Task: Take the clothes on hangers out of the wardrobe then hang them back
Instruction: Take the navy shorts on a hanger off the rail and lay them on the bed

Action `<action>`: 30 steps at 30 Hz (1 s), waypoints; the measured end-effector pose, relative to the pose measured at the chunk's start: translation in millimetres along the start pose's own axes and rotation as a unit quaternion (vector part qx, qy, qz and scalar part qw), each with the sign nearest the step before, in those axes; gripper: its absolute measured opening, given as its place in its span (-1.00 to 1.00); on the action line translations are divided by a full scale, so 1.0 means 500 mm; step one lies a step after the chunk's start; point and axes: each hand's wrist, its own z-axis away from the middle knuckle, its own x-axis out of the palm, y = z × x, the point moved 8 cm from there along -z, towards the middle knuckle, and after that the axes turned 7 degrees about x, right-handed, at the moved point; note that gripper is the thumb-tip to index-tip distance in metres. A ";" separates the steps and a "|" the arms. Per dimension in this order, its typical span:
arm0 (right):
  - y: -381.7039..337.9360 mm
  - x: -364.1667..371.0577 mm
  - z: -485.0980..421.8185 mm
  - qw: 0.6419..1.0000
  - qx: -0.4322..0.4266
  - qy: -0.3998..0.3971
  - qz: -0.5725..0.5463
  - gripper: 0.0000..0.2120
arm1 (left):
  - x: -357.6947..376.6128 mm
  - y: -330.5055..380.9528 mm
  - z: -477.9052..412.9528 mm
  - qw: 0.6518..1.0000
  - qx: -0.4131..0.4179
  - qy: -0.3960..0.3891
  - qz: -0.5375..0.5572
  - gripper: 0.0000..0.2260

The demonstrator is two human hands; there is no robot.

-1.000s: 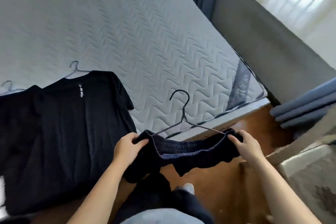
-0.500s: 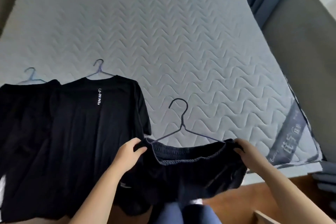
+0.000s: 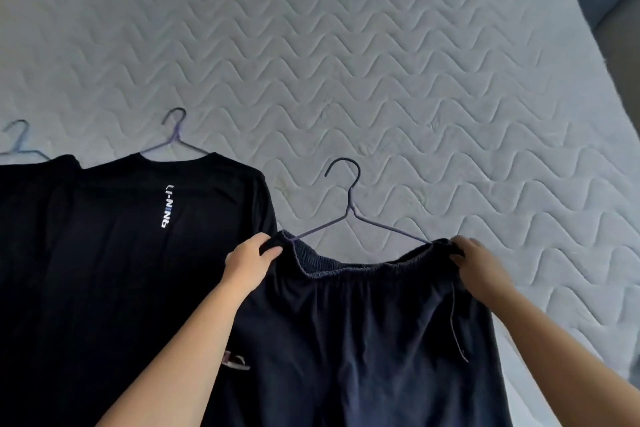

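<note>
Head view, laying-out stage. A second ago you hold the dark navy elastic-waisted shorts (image 3: 374, 322) bunched in the air above the floor at the foot of the bed. Now they hang spread between your hands over the pale grey quilted mattress (image 3: 381, 62), with the legs reaching toward you. Whether the cloth already rests on the bed cannot be told.

The thin dark wire hanger (image 3: 349, 215) stays threaded in the waistband, and its hook points away from you, up the bed.

Your left grip (image 3: 251, 258) is clamped on the left end of the waistband, thumb on top and fingers curled under the cloth. Your right grip (image 3: 479, 265) is closed over the right end in the same way. The shorts and hanger thus lie between the two grips, with the hanger's shoulders running from one grip toward the other and the hook well clear of both.

Just to the left lies the black T-shirt with white lettering (image 3: 138, 253) on its purple wire hanger (image 3: 175, 139). Beyond it lies another black garment (image 3: 31, 218) on a pale blue hanger (image 3: 19, 142). The shorts' left edge meets or overlaps the T-shirt's hem; which cannot be told.

Judged from this row, the taking-out half is well advanced and this garment is about to join it. Hanging everything back is not yet begun.
</note>
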 end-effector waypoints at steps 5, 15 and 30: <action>-0.034 -0.009 -0.164 0.999 -0.018 0.045 0.014 -0.78 | 0.013 0.033 -0.167 0.999 0.035 0.029 -0.029 -0.71; -0.111 -0.048 -0.447 0.995 -0.042 0.093 -0.007 -0.79 | -0.003 0.117 -0.445 0.990 0.085 0.113 -0.009 -0.76; -0.101 -0.014 -0.519 0.998 -0.027 0.045 -0.042 -0.78 | 0.009 0.103 -0.484 0.991 0.071 0.105 -0.037 -0.71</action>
